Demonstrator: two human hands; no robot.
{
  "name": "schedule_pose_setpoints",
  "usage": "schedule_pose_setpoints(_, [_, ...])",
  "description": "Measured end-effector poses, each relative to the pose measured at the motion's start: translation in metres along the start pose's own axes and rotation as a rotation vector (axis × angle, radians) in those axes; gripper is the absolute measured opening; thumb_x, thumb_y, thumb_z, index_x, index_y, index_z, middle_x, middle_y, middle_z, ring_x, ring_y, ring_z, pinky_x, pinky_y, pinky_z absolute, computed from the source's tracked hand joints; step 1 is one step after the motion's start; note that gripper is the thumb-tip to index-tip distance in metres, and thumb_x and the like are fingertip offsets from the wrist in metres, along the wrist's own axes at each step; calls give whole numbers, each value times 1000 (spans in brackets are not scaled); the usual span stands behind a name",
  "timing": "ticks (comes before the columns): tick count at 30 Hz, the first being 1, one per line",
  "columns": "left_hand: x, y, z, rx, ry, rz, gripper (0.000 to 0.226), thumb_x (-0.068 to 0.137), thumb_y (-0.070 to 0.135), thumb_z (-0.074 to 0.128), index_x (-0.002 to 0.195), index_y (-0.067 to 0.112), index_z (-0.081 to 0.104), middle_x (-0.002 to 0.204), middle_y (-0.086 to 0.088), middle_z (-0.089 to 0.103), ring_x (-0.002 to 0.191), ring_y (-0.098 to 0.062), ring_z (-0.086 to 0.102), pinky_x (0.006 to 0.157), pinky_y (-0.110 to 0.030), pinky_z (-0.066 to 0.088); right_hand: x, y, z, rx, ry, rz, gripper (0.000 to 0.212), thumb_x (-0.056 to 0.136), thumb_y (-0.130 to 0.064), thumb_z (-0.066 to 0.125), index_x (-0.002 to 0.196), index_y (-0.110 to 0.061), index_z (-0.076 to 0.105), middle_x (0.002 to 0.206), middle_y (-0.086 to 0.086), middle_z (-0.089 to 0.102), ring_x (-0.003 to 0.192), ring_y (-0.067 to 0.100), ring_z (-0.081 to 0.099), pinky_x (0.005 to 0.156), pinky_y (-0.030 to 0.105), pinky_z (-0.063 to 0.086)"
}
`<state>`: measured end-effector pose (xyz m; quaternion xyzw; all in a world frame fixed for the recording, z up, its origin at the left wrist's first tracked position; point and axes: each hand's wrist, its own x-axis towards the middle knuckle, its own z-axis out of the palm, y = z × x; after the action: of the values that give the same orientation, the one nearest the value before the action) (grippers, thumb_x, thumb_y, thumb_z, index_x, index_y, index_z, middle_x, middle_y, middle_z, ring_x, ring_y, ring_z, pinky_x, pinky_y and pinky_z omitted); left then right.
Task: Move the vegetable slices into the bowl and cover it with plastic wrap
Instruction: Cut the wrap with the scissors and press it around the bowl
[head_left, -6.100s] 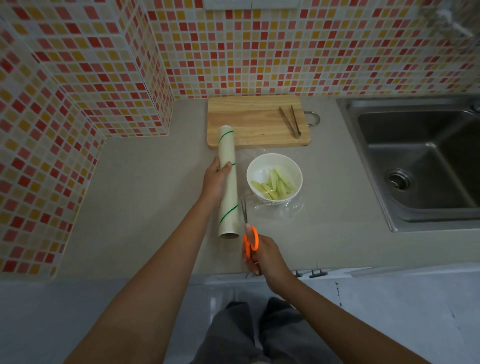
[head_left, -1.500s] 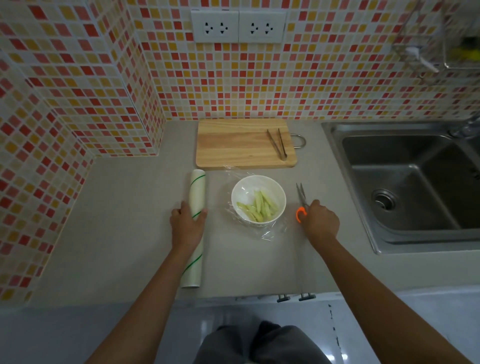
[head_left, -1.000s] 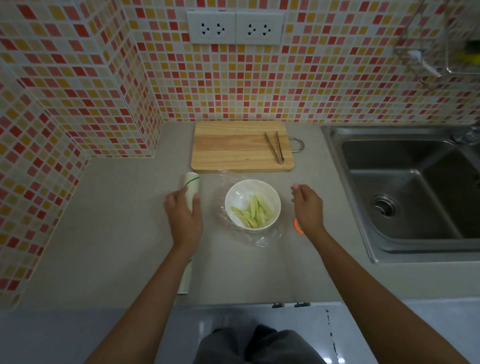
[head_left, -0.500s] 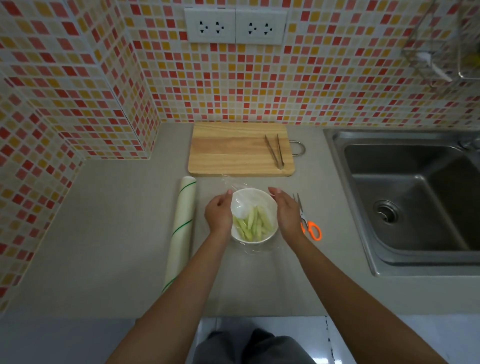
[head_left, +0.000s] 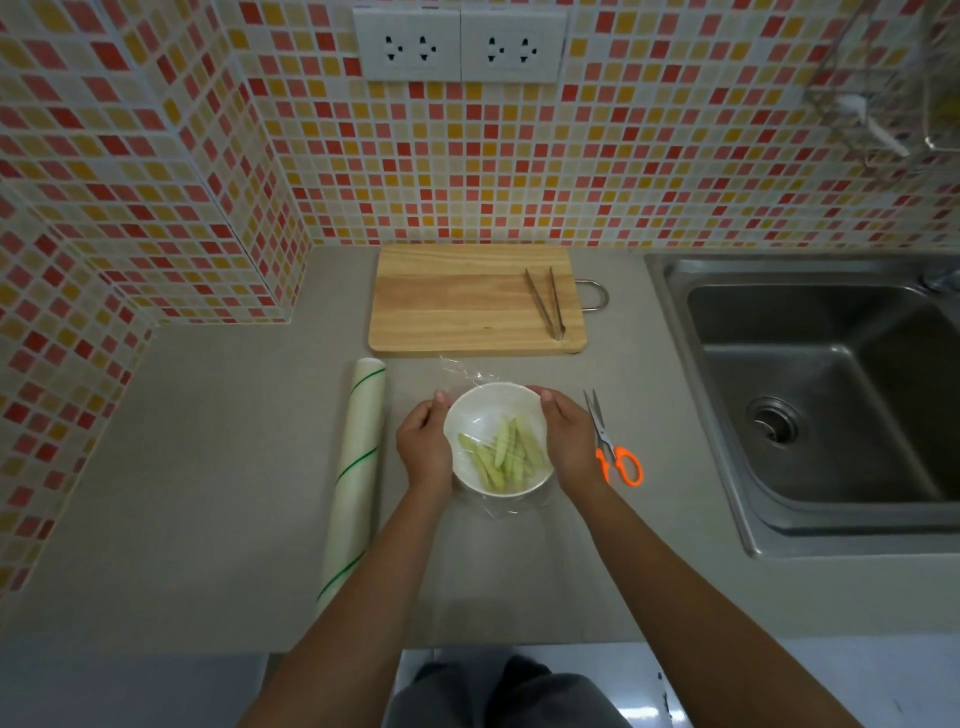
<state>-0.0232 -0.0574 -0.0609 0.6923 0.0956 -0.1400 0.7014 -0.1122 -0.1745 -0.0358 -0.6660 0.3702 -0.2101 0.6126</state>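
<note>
A white bowl stands on the grey counter with several pale green vegetable slices inside. A sheet of clear plastic wrap lies over the bowl, its loose edges showing beyond the far and near rims. My left hand cups the bowl's left side and my right hand cups its right side, both pressing the wrap against the wall. The plastic wrap roll lies lengthwise to the left of the bowl, untouched.
Orange-handled scissors lie just right of my right hand. A wooden cutting board with metal tongs sits behind the bowl. A steel sink is at the right. Tiled walls close the back and left.
My left hand let go of the wrap roll and my right hand put down the scissors. Both hands came to the bowl and now press the wrap down around its sides.
</note>
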Motion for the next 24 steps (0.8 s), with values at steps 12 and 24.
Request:
schedule_pose_setpoints(12, [-4, -3, -4, -16, -43, -70, 34, 100, 29, 48, 83, 11, 71, 72, -1, 67, 64, -9, 59, 58, -20, 48, -3, 3, 6, 44, 80, 2, 30, 99, -10, 41, 103, -1, 69, 103, 16, 71, 101, 31, 64, 89, 41, 51])
schedule_pose_setpoints(24, [-4, 2, -10, 215, 33, 118, 26, 83, -3, 60, 105, 10, 64, 80, -3, 58, 76, -19, 55, 75, -29, 47, 1, 10, 5, 90, 91, 34, 30, 98, -11, 42, 101, -4, 71, 102, 13, 72, 101, 28, 65, 91, 41, 51])
